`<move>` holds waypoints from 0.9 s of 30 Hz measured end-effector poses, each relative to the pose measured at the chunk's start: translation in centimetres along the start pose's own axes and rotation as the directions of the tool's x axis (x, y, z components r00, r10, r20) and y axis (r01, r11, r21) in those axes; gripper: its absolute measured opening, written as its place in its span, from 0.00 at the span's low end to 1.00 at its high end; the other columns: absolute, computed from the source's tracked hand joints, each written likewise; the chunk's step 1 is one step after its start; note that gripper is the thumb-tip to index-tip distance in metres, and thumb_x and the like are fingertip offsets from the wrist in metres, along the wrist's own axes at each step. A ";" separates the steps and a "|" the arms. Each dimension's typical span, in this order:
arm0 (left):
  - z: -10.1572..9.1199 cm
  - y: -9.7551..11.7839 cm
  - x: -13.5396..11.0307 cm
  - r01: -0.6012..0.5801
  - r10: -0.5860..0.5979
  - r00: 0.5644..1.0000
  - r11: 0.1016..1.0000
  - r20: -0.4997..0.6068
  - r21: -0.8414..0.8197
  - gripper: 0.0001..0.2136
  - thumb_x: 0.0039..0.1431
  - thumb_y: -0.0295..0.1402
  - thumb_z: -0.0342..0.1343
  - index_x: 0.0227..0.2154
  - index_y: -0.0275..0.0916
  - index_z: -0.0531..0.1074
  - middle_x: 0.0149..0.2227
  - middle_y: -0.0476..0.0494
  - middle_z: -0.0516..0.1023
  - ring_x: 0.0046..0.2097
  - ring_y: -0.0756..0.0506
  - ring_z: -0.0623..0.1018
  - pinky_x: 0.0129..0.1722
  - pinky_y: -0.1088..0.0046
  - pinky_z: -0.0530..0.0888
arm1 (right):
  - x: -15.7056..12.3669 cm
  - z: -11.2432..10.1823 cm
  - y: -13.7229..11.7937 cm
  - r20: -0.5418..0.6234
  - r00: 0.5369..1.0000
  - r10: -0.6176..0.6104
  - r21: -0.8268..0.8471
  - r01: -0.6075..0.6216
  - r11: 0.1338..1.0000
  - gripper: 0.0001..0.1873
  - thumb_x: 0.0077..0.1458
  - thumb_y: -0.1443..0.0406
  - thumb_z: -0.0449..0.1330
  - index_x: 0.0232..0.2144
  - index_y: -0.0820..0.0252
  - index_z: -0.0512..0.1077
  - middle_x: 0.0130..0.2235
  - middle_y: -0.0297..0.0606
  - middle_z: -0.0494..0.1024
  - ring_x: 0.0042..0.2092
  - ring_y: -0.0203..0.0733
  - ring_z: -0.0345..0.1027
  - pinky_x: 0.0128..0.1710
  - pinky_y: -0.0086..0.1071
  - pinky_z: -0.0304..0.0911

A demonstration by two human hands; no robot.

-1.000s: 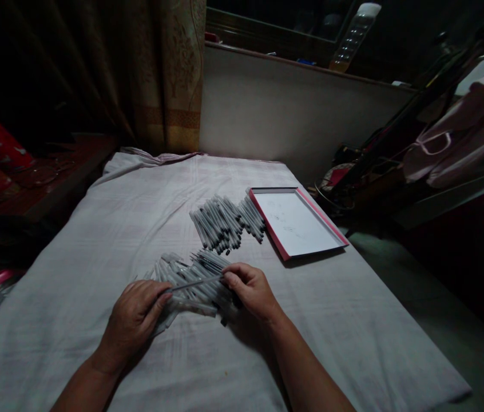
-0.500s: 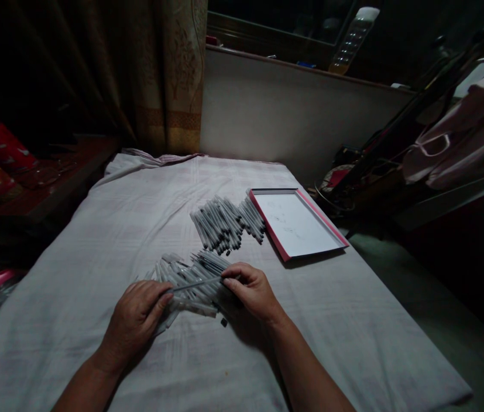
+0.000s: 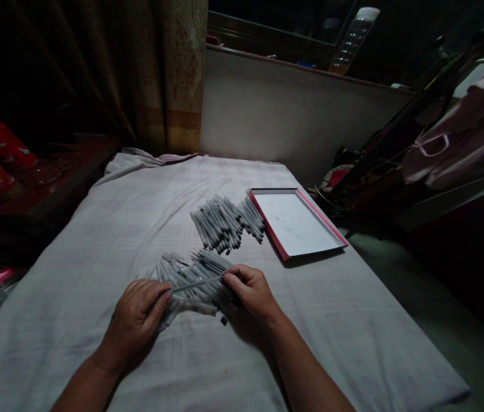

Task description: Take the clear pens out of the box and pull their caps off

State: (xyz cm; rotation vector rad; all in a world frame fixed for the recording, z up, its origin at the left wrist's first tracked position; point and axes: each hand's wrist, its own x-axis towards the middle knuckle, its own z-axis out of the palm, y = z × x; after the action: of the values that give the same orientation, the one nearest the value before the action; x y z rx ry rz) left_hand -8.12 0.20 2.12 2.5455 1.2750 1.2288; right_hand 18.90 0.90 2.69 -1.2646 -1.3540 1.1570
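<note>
A thin grey pen (image 3: 197, 283) is stretched between my two hands, above a loose pile of pen parts (image 3: 182, 274). My left hand (image 3: 139, 312) pinches one end between thumb and fingers. At the other end, my right hand (image 3: 248, 289) grips it with closed fingertips. Clear tubes and dark thin pieces make up the pile under the hands. Beyond it lies a neater stack of pens (image 3: 218, 223) with dark tips pointing toward me. One small black piece (image 3: 223, 321) rests on the cloth by my right hand.
A shallow red-edged box lid (image 3: 300, 223) with a white inside lies right of the stack. The pale checked cloth (image 3: 319, 326) covers the table. At left is a dark wooden surface with packages (image 3: 6, 149). A bottle (image 3: 353, 41) stands on the sill behind.
Almost nothing differs. Both hands keep their hold on the pen, with only a very slight shift of the right hand.
</note>
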 end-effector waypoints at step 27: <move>0.0 -0.1 -0.4 0.078 -0.078 0.996 0.997 0.048 -0.004 0.10 0.68 0.38 0.52 0.37 0.42 0.76 0.31 0.47 0.81 0.34 0.45 0.79 0.39 0.67 0.73 | -0.1 0.2 -0.2 -0.059 0.997 -0.050 0.024 0.051 0.998 0.07 0.48 0.60 0.67 0.30 0.56 0.81 0.32 0.38 0.81 0.34 0.42 0.72 0.35 0.35 0.67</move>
State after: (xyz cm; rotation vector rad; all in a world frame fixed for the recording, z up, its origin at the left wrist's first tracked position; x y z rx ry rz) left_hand -8.30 0.06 1.82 2.4794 1.3444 1.1476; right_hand 18.69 0.83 2.82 -1.2306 -1.3168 1.0907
